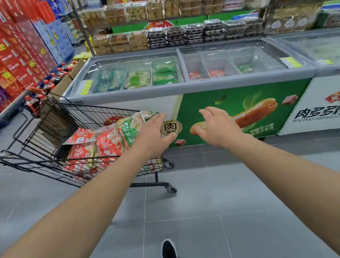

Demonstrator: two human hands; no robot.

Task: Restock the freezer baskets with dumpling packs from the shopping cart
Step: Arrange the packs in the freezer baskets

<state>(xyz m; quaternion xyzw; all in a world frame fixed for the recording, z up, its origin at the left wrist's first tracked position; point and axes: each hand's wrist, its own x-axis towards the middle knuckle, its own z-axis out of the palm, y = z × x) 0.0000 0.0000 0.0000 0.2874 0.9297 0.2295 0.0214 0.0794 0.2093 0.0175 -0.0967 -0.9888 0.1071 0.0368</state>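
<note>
Early stage: shopping cart (44,142) full of dumpling packs (107,143), freezer (188,84) lids closed, right-side baskets (217,68) near empty; left hand (155,134) and right hand (217,125) outstretched, fingers relaxed apart, holding nothing.

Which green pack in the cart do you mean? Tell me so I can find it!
Find the black wire shopping cart parked in front of the long freezer. Look at the pile of packs inside, at the end nearest the left hand. The green pack lies right beside that hand, and it is the only green one among red and orange packs.
</note>
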